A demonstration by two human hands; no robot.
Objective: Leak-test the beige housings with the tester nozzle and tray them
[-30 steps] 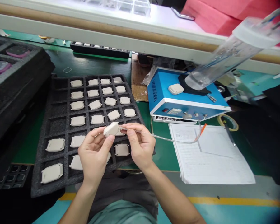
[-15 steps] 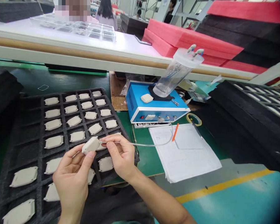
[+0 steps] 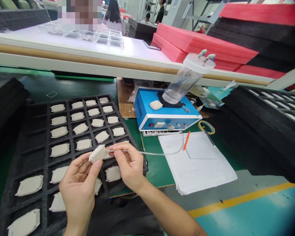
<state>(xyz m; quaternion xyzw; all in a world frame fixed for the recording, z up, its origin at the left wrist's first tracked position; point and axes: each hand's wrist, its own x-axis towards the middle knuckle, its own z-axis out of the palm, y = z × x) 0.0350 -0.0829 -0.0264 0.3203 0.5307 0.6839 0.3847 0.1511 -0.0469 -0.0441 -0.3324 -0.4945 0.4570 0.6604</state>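
Observation:
My left hand (image 3: 80, 183) is closed on a small cream plastic casing (image 3: 97, 154), its thumb and fingers on the edges. Pinched in my right hand (image 3: 130, 164) is the end of a clear thin tube (image 3: 157, 153), its tip against or just at the casing's right end; the exact contact is too small to make out. The tube curves back to the front of a blue machine (image 3: 167, 111). Under both hands lies a black foam tray (image 3: 34, 141), whose compartments hold several similar cream casings (image 3: 60, 150).
A clear cylinder (image 3: 179, 83) and another casing (image 3: 156, 105) stand on the machine. Papers (image 3: 199, 167), an orange stick (image 3: 186, 141) and a tape roll (image 3: 206, 127) lie to the right. Black foam stacks (image 3: 263, 131) flank the bench. A person (image 3: 80, 14) sits behind the raised shelf (image 3: 135, 67).
The whole view has shifted slightly, so everything sits a little farther right and lower. Both hands keep the same hold on the casing and the tube.

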